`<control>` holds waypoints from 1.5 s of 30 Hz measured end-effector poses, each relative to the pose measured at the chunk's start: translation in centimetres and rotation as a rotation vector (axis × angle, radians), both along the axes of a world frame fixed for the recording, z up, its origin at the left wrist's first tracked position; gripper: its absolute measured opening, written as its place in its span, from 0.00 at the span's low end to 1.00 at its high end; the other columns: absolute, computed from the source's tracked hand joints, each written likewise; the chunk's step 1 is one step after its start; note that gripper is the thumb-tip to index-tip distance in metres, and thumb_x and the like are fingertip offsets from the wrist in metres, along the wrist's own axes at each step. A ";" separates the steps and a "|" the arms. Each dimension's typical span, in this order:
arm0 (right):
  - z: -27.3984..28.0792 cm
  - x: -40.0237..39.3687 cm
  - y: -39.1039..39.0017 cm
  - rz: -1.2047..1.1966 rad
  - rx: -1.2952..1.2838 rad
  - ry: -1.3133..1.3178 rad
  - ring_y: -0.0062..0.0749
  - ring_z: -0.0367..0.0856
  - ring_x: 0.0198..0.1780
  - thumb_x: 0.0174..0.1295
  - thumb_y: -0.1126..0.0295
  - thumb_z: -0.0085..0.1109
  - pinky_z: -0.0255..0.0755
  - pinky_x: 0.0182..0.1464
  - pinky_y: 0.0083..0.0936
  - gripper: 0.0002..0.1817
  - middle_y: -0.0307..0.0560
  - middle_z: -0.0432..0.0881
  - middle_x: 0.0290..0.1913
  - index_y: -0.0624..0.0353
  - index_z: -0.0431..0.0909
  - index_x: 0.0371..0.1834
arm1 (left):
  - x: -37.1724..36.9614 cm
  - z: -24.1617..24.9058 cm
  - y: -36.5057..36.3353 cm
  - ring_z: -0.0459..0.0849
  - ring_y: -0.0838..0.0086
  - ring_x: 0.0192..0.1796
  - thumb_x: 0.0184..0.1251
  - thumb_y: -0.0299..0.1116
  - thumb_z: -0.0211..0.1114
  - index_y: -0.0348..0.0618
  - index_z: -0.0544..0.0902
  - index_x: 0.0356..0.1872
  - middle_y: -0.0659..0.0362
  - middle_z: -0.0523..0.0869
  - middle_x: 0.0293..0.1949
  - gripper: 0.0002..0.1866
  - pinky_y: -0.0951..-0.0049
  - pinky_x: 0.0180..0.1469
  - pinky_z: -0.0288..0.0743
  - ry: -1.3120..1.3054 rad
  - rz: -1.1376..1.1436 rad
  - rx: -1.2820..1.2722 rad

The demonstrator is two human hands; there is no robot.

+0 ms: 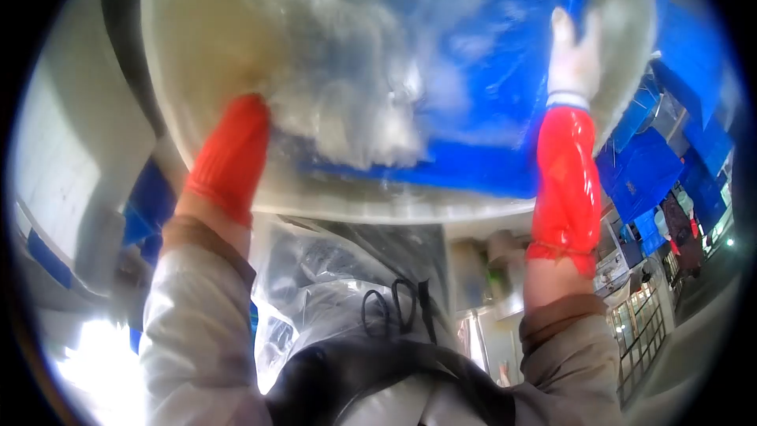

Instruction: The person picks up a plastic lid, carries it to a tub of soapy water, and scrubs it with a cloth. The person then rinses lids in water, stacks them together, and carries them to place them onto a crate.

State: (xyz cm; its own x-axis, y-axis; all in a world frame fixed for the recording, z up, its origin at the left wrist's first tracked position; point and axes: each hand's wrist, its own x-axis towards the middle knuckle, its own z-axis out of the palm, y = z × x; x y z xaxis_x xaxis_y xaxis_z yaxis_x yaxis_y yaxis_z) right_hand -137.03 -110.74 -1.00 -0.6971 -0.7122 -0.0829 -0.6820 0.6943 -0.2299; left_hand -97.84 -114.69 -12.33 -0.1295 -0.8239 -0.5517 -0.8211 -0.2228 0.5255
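Note:
A big pale round tub (169, 55) spreads before me, filled with churned, cloudy water (347, 110). A broad, flat blue thing (489, 102) lies in it on the right, partly hidden by foam and blur. My left hand (251, 114), below a red sleeve cover (225, 162), reaches into the tub's left side; its fingers are lost in the murky water. On the other side, my right hand (574, 63) wears a white glove above a shiny red sleeve cover (566, 181). Its thumb and fingers stand apart, overlapping the blue thing's right edge.
Clear plastic apron material (307, 276) hangs over my front, below the tub's near rim. Blue sheets or panels (643, 173) stand at the right, with a metal grille (637, 331) lower down. A large pale container (67, 142) is at the left.

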 end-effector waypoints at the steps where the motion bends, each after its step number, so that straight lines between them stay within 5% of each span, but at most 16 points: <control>1: 0.5 -0.6 0.9 0.020 -0.036 -0.096 0.57 0.70 0.72 0.63 0.33 0.57 0.64 0.72 0.42 0.49 0.63 0.70 0.74 0.55 0.61 0.79 | -0.5 0.4 0.9 0.72 0.47 0.69 0.67 0.54 0.64 0.31 0.66 0.72 0.37 0.71 0.70 0.42 0.51 0.73 0.62 -0.010 0.006 -0.019; 4: 2.8 -1.8 4.3 0.111 -0.156 -0.358 0.47 0.70 0.74 0.71 0.43 0.55 0.60 0.75 0.36 0.38 0.57 0.71 0.74 0.56 0.65 0.76 | -1.4 1.3 3.6 0.72 0.48 0.69 0.68 0.53 0.64 0.31 0.66 0.72 0.37 0.72 0.69 0.42 0.52 0.73 0.62 -0.042 0.026 -0.043; 9: 2.5 -9.5 9.9 -0.005 -0.117 -0.187 0.45 0.70 0.73 0.74 0.42 0.50 0.59 0.75 0.33 0.38 0.58 0.74 0.71 0.64 0.67 0.74 | -0.1 0.6 4.6 0.73 0.50 0.69 0.68 0.52 0.64 0.31 0.67 0.72 0.38 0.73 0.69 0.40 0.53 0.73 0.63 -0.056 0.115 0.028; 14: -1.6 -14.4 12.0 -0.204 -0.003 -0.184 0.50 0.73 0.71 0.74 0.40 0.45 0.61 0.73 0.36 0.38 0.60 0.77 0.68 0.64 0.73 0.70 | 1.4 -2.5 3.1 0.74 0.51 0.69 0.69 0.51 0.64 0.31 0.67 0.72 0.39 0.74 0.68 0.39 0.54 0.72 0.64 -0.035 0.189 0.098; 21: 1.4 -17.0 8.0 0.109 0.515 0.062 0.61 0.75 0.66 0.75 0.38 0.36 0.68 0.67 0.45 0.34 0.63 0.79 0.63 0.53 0.78 0.64 | 3.2 -4.9 1.8 0.74 0.54 0.68 0.70 0.50 0.64 0.31 0.68 0.72 0.41 0.75 0.68 0.38 0.55 0.71 0.65 0.024 0.245 0.163; 22: 1.2 -18.4 7.7 0.269 0.428 0.070 0.62 0.75 0.64 0.75 0.38 0.39 0.69 0.66 0.47 0.34 0.64 0.79 0.62 0.55 0.79 0.62 | 3.4 -5.1 1.7 0.74 0.54 0.68 0.70 0.49 0.64 0.31 0.68 0.72 0.41 0.75 0.68 0.38 0.55 0.71 0.65 0.027 0.252 0.169; 24: 0.6 -18.4 6.6 0.173 0.340 0.104 0.60 0.72 0.68 0.75 0.39 0.41 0.66 0.69 0.43 0.33 0.65 0.77 0.65 0.54 0.76 0.67 | 3.9 -5.0 2.6 0.75 0.55 0.68 0.71 0.49 0.64 0.31 0.68 0.72 0.41 0.75 0.67 0.37 0.56 0.71 0.65 0.035 0.269 0.183; 26: -1.8 -18.2 7.5 0.112 0.048 0.045 0.57 0.68 0.73 0.75 0.40 0.39 0.62 0.72 0.38 0.36 0.65 0.73 0.69 0.56 0.71 0.72 | 4.3 -4.7 3.2 0.75 0.56 0.68 0.71 0.48 0.64 0.31 0.68 0.72 0.42 0.76 0.67 0.37 0.56 0.71 0.66 0.039 0.279 0.193; 29: -8.4 -25.0 11.4 -0.308 -0.067 -0.343 0.47 0.71 0.68 0.76 0.37 0.39 0.64 0.69 0.34 0.40 0.59 0.74 0.67 0.62 0.67 0.74 | 4.9 -4.7 4.1 0.75 0.57 0.68 0.71 0.48 0.64 0.31 0.69 0.72 0.42 0.76 0.67 0.36 0.57 0.71 0.66 0.048 0.310 0.221; 31: -8.4 -24.8 12.6 -0.318 -0.240 -0.537 0.39 0.76 0.60 0.76 0.38 0.41 0.70 0.64 0.34 0.38 0.52 0.78 0.61 0.59 0.68 0.74 | 5.0 -4.9 4.8 0.76 0.57 0.68 0.72 0.47 0.64 0.31 0.69 0.72 0.43 0.77 0.67 0.36 0.57 0.71 0.66 0.056 0.330 0.238; 33: -5.9 -24.2 15.3 -0.161 -0.286 -1.048 0.36 0.78 0.56 0.80 0.45 0.40 0.74 0.58 0.32 0.30 0.49 0.80 0.58 0.58 0.72 0.68 | 5.1 -5.1 5.3 0.76 0.58 0.68 0.72 0.47 0.63 0.31 0.69 0.72 0.43 0.77 0.67 0.36 0.57 0.70 0.67 0.069 0.349 0.254; 35: -9.3 -26.5 17.3 -0.512 -0.279 -0.884 0.34 0.77 0.57 0.81 0.51 0.42 0.75 0.57 0.28 0.24 0.47 0.80 0.57 0.57 0.74 0.65 | 4.9 -5.1 5.8 0.76 0.59 0.68 0.72 0.46 0.63 0.31 0.69 0.71 0.43 0.77 0.66 0.35 0.58 0.70 0.67 0.081 0.367 0.266; 40: -4.1 -13.8 16.0 -0.519 -0.373 -0.937 0.42 0.67 0.73 0.77 0.44 0.47 0.57 0.76 0.30 0.39 0.51 0.71 0.73 0.65 0.63 0.77 | 4.0 -3.8 7.0 0.77 0.61 0.68 0.73 0.45 0.63 0.31 0.70 0.71 0.44 0.78 0.66 0.34 0.59 0.70 0.68 0.129 0.412 0.277; 45: 2.7 -5.9 13.2 -0.319 -0.090 -0.541 0.39 0.75 0.66 0.75 0.46 0.52 0.64 0.71 0.31 0.33 0.53 0.79 0.65 0.65 0.74 0.68 | 2.0 -0.1 8.6 0.77 0.62 0.67 0.74 0.44 0.63 0.31 0.70 0.71 0.45 0.79 0.66 0.33 0.60 0.69 0.69 0.294 0.568 0.266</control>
